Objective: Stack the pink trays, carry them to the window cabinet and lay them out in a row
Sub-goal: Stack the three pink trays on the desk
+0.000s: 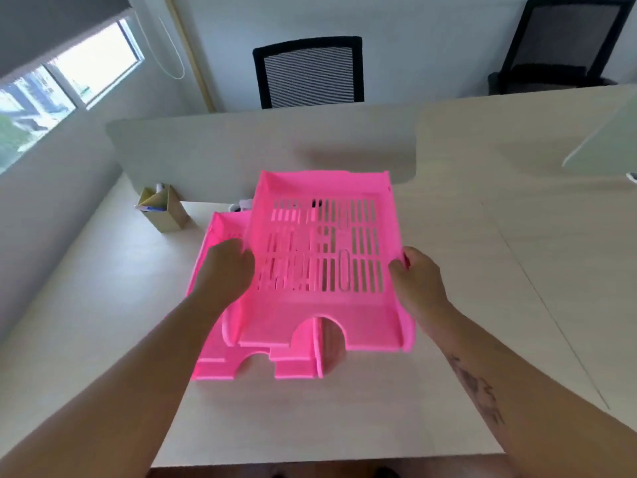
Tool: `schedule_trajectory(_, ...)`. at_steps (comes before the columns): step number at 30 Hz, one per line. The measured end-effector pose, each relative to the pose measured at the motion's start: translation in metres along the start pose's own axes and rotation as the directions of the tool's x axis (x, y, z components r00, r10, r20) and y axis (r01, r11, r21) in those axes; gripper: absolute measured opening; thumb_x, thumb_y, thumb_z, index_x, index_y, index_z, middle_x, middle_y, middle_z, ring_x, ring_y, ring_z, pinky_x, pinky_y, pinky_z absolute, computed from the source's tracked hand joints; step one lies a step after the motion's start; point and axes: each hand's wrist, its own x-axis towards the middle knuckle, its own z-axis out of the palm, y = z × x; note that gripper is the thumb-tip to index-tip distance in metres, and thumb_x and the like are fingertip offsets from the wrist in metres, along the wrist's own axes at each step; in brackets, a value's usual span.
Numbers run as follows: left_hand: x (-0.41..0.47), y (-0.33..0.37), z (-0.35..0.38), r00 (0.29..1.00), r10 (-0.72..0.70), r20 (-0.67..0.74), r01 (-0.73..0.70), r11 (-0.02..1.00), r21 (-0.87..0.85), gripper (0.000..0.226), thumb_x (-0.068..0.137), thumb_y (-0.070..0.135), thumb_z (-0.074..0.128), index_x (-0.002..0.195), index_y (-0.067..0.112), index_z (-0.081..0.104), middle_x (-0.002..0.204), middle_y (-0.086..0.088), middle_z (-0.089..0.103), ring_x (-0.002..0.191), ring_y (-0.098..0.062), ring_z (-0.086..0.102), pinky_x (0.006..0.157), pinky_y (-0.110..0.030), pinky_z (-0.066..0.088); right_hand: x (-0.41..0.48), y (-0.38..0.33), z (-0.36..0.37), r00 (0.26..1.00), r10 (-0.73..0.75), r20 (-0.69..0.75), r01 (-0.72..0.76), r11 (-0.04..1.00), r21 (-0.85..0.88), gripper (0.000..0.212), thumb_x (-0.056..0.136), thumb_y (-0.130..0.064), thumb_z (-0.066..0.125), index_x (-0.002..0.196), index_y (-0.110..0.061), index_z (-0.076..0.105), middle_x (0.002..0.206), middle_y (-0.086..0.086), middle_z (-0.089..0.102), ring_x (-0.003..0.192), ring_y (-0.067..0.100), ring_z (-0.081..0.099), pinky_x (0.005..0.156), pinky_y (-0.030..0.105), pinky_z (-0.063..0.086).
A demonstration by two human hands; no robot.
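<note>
A pink slotted tray (327, 305) is held above the desk, tilted slightly, by both my hands. My left hand (225, 267) grips its left wall and my right hand (415, 281) grips its right wall. Beneath it and offset to the left lies a second pink tray (220, 360) flat on the desk, with its front notch showing. The upper tray hides most of the lower one, so I cannot tell whether more trays lie under it.
The pale wooden desk (344, 415) has a frosted divider panel (241, 150) behind the trays. A small cardboard holder (162, 210) with papers stands at the back left. Two black mesh chairs (310, 72) stand beyond the divider. A window (62, 88) is at the far left.
</note>
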Motion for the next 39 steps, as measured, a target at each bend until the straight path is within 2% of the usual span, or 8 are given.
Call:
schedule_trajectory(4,-0.001,-0.074,-0.028,0.993,-0.105,-0.046,0.108,0.992,0.062,0.033,0.092,0.017,0.039,0.061,0.009,0.048,0.063,-0.005,0.052,0.054,-0.016,0.048,0.044,-0.026,0.03,-0.022,-0.037,0.07,0.998,-0.024,0.064,0.022,0.999,0.035,0.029,0.09,-0.009,0.04,0.065,-0.023,0.041,0.062,-0.004,0.046,0.049,0.011,0.043,0.04,0.022,0.031)
schedule_trajectory(7,-0.002,-0.114,-0.035,0.991,-0.131,-0.041,0.133,0.99,0.041,0.034,0.093,0.017,0.039,0.062,0.007,0.051,0.062,-0.007,0.054,0.053,-0.018,0.049,0.044,-0.026,0.029,-0.039,-0.047,0.107,0.995,-0.008,0.096,0.006,1.0,0.028,0.02,0.092,-0.013,0.037,0.086,-0.015,0.056,0.077,0.001,0.059,0.06,0.019,0.056,0.049,0.032,0.048)
schedule_trajectory(10,-0.003,-0.138,-0.033,0.992,-0.127,-0.003,0.127,0.99,0.054,0.033,0.094,0.017,0.039,0.066,0.007,0.052,0.063,-0.005,0.053,0.053,-0.015,0.046,0.047,-0.029,0.03,-0.048,-0.047,0.129,0.996,-0.005,0.09,0.007,1.0,-0.021,0.019,0.093,-0.012,0.036,0.09,-0.011,0.054,0.076,0.0,0.055,0.055,0.015,0.05,0.048,0.029,0.042)
schedule_trajectory(16,0.004,-0.153,-0.028,0.997,-0.08,0.01,0.08,0.996,-0.048,0.031,0.094,0.016,0.038,0.068,0.005,0.051,0.066,-0.007,0.054,0.058,-0.026,0.05,0.051,-0.031,0.032,-0.054,-0.049,0.147,0.999,0.026,0.038,-0.022,0.995,-0.102,0.021,0.094,-0.012,0.035,0.095,-0.004,0.055,0.077,0.005,0.053,0.053,0.017,0.049,0.048,0.029,0.039)
schedule_trajectory(26,0.02,-0.146,-0.022,0.995,-0.062,0.082,0.072,0.99,-0.121,0.034,0.096,0.021,0.034,0.076,0.006,0.056,0.073,-0.008,0.059,0.061,-0.023,0.057,0.051,-0.03,0.043,-0.037,-0.055,0.136,0.998,0.033,0.045,-0.026,0.989,-0.149,0.026,0.096,-0.007,0.036,0.074,-0.02,0.041,0.065,-0.005,0.042,0.046,0.009,0.038,0.035,0.016,0.027)
schedule_trajectory(30,0.026,-0.143,-0.022,0.992,-0.077,0.1,0.09,0.986,-0.137,0.034,0.096,0.023,0.033,0.081,0.006,0.058,0.076,-0.009,0.06,0.066,-0.026,0.06,0.061,-0.038,0.053,-0.026,-0.056,0.138,0.996,0.058,0.066,-0.047,0.985,-0.165,0.016,0.097,-0.01,0.034,0.098,-0.009,0.05,0.072,-0.002,0.049,0.049,0.011,0.042,0.041,0.022,0.03)
schedule_trajectory(33,0.033,-0.142,-0.018,0.992,-0.09,0.092,0.103,0.984,-0.147,0.034,0.097,0.023,0.033,0.083,0.006,0.059,0.074,-0.006,0.059,0.064,-0.023,0.059,0.053,-0.032,0.048,-0.016,-0.054,0.142,0.995,0.066,0.079,-0.052,0.985,-0.167,0.031,0.098,-0.013,0.032,0.12,-0.002,0.052,0.098,0.015,0.062,0.053,0.012,0.046,0.044,0.023,0.032)
schedule_trajectory(39,0.045,-0.143,-0.013,0.993,-0.108,0.055,0.115,0.982,-0.149,0.037,0.097,0.027,0.038,0.067,0.008,0.051,0.066,-0.006,0.055,0.054,-0.019,0.048,0.047,-0.027,0.034,-0.004,-0.053,0.144,0.992,0.074,0.105,-0.057,0.986,-0.156,0.041,0.102,-0.019,0.03,0.136,-0.001,0.042,0.106,0.017,0.06,0.057,0.014,0.047,0.047,0.024,0.033)
